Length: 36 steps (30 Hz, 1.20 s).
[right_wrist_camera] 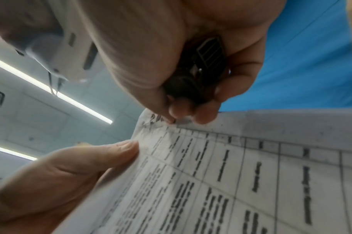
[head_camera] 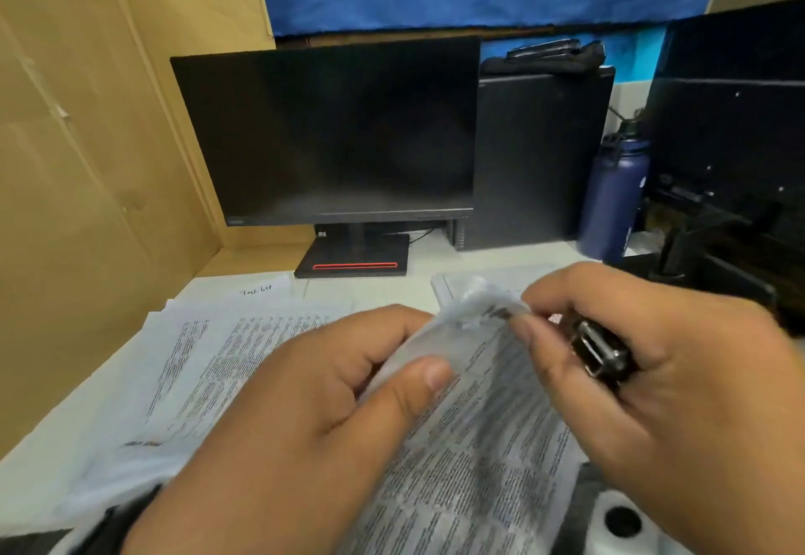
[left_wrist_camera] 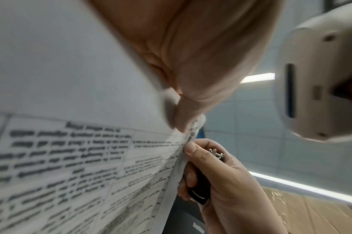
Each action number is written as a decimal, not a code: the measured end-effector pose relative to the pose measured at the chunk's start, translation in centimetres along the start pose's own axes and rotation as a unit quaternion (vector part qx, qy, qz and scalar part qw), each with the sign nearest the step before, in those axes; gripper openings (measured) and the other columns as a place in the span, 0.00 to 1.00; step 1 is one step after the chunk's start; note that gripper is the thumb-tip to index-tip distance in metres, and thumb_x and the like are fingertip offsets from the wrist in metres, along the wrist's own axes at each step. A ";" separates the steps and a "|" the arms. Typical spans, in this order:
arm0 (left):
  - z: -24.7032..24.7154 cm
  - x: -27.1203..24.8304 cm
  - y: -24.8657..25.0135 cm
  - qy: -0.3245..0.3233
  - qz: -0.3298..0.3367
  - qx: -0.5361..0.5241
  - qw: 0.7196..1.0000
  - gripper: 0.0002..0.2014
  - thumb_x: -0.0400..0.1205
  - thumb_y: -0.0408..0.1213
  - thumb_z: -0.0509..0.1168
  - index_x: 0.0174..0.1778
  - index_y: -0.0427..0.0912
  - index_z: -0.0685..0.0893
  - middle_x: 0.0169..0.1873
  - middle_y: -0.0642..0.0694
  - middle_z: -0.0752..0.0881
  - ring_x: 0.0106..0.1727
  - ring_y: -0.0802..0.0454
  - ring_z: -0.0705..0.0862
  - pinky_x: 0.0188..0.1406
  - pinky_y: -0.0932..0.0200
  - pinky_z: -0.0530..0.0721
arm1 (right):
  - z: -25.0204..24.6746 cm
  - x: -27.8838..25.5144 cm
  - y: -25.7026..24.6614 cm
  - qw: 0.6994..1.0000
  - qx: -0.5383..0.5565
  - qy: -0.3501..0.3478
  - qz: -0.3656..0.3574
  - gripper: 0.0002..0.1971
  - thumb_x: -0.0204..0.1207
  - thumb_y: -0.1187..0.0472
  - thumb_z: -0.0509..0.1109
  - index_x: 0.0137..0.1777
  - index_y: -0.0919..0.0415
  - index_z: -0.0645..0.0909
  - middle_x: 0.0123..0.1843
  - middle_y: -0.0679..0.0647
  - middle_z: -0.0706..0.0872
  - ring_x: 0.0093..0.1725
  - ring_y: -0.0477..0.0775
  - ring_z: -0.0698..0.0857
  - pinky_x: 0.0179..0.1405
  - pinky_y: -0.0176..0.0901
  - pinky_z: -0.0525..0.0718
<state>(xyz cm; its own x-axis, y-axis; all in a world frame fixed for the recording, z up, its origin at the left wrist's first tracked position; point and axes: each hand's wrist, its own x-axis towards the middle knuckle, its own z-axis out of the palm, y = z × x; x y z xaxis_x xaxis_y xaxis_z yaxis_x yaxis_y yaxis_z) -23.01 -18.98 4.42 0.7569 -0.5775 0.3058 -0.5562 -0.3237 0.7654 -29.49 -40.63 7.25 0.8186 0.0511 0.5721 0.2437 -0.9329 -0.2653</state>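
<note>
A stack of printed papers is held up over the desk, its top corner curled upward. My left hand grips the stack just below that corner, thumb on top and fingers underneath; the left hand also shows from below in the right wrist view. My right hand pinches the corner itself with thumb and forefinger. Its other fingers curl round a black staple remover with metal jaws, kept in the palm. From the wrist views, the staple remover sits inside the right hand beside the papers.
More sheets lie on the white desk. Behind stand a dark monitor on its base, a black computer tower and a navy bottle. Cardboard walls off the left; black equipment stands on the right.
</note>
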 end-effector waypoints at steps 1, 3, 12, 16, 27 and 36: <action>-1.1 1.6 1.2 -0.019 -0.012 -0.061 0.998 0.13 0.79 0.55 0.66 0.54 0.58 0.91 0.42 0.50 0.94 0.45 0.48 0.94 0.50 0.35 0.91 | -2.1 0.6 -1.7 0.998 0.001 0.003 0.069 0.08 0.77 0.41 0.64 0.45 0.42 0.81 0.25 0.43 0.80 0.26 0.49 0.81 0.23 0.46 0.82; -0.9 2.3 0.7 -0.027 -0.068 -0.110 0.991 0.12 0.80 0.51 0.68 0.51 0.51 0.93 0.44 0.44 0.96 0.47 0.39 0.95 0.54 0.31 0.90 | -0.6 1.1 -1.3 0.996 -0.033 -0.011 0.084 0.10 0.79 0.39 0.63 0.46 0.41 0.81 0.25 0.40 0.80 0.26 0.44 0.80 0.22 0.44 0.81; 0.6 2.6 -3.3 -0.032 -0.138 -0.327 0.934 0.15 0.78 0.36 0.69 0.60 0.47 0.93 0.58 0.35 0.94 0.57 0.33 0.93 0.57 0.38 0.92 | 3.7 1.3 -0.3 0.995 0.004 -0.027 0.101 0.20 0.79 0.33 0.58 0.66 0.38 0.77 0.38 0.42 0.87 0.36 0.45 0.85 0.33 0.48 0.88; 1.6 2.6 -3.7 -0.030 -0.128 -0.343 0.930 0.16 0.79 0.34 0.69 0.61 0.47 0.92 0.59 0.37 0.94 0.58 0.37 0.94 0.53 0.49 0.93 | 3.4 1.3 0.2 0.996 0.020 -0.005 0.091 0.12 0.78 0.37 0.64 0.51 0.41 0.81 0.28 0.41 0.82 0.28 0.40 0.79 0.25 0.39 0.79; 3.1 3.2 -4.4 0.108 -0.143 -0.324 0.929 0.09 0.84 0.31 0.68 0.53 0.42 0.94 0.50 0.39 0.96 0.51 0.40 0.96 0.46 0.54 0.95 | 5.2 0.8 0.3 0.986 0.139 -0.030 0.089 0.12 0.79 0.47 0.61 0.61 0.42 0.66 0.32 0.43 0.78 0.35 0.39 0.78 0.33 0.31 0.69; 2.9 3.1 -4.2 0.124 -0.178 -0.357 0.909 0.10 0.84 0.29 0.68 0.56 0.39 0.94 0.52 0.34 0.95 0.55 0.30 0.93 0.61 0.38 0.90 | 9.0 0.1 0.3 0.981 0.185 -0.045 0.045 0.10 0.81 0.42 0.63 0.58 0.40 0.73 0.53 0.37 0.73 0.53 0.40 0.76 0.55 0.26 0.72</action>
<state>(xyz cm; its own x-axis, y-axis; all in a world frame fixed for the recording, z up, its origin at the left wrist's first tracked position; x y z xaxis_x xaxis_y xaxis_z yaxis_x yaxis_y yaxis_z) -19.34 -21.59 0.48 0.9484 -0.3165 0.0172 0.0365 0.1629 0.9860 -24.64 -37.73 0.28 0.8836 0.0211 0.4678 0.3274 -0.7421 -0.5849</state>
